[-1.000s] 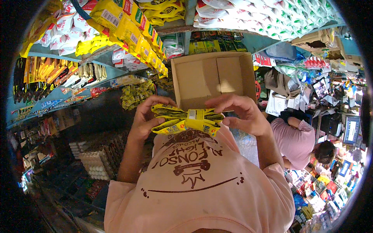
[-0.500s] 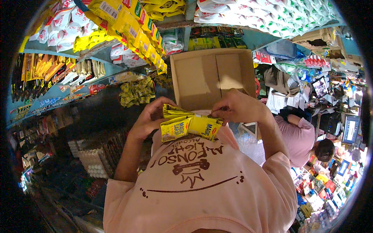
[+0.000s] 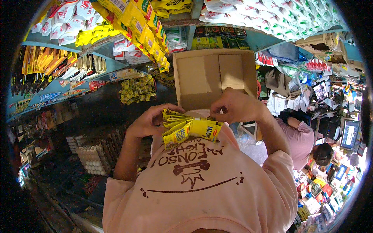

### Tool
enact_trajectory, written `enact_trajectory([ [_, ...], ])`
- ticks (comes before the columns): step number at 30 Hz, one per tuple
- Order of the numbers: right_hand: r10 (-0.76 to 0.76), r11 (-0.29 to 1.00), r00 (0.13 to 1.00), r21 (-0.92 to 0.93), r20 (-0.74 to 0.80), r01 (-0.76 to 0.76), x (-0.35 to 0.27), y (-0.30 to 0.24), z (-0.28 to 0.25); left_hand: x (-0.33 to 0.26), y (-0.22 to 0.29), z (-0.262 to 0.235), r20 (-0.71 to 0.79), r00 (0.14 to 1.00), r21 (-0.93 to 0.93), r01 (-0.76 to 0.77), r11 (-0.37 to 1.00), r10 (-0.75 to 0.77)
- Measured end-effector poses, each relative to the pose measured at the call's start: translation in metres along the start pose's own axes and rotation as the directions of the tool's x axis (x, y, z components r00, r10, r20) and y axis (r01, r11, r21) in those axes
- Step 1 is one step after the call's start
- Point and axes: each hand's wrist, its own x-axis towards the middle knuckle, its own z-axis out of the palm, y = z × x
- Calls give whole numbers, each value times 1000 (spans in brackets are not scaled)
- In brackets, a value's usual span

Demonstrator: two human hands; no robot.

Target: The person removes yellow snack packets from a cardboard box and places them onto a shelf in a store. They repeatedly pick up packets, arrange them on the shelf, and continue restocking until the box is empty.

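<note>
Holding a banded bundle of yellow sachets [image 3: 189, 129] against the chest, the left hand [image 3: 149, 121] grips its left end while the right hand [image 3: 234, 106] has moved to pinch its top edge, just near the open cardboard box [image 3: 211, 75].

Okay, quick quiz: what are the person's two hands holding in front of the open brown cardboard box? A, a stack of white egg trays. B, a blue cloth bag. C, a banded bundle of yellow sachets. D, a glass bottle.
C: the left hand and right hand both grip a banded bundle of yellow sachets just below the open brown cardboard box.
</note>
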Motion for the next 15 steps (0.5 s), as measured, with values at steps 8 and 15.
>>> enact_trajectory([
  [8,16,999,1000,-34,-25,-17,0,-14,0,3,-4,-3,90,996,2,-1,1000,1],
  [15,32,998,998,-47,-54,-34,-5,-10,6,-3,-16,-6,1,998,103,-56,993,56],
])
